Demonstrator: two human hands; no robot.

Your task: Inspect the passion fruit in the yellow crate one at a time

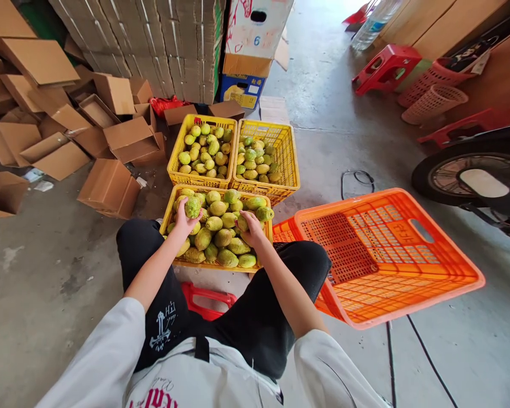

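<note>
I sit on a low red stool [208,300] over a yellow crate [169,211] heaped with several green-yellow fruits. My left hand [183,218] is closed round one green fruit [192,207] lifted above the crate's left side. My right hand [251,226] rests palm down in the pile with its fingers curled over a fruit [242,222]. Two more yellow crates stand beyond: the left one [176,153] and the right one [289,164], both partly filled with the same fruit.
An orange crate [408,277] without fruit leans tilted at my right knee. Loose cardboard boxes [110,190] litter the floor at left, with stacked flat cartons behind. A scooter wheel [463,173], red stools and pink baskets sit at right. A black cable [357,177] crosses the concrete.
</note>
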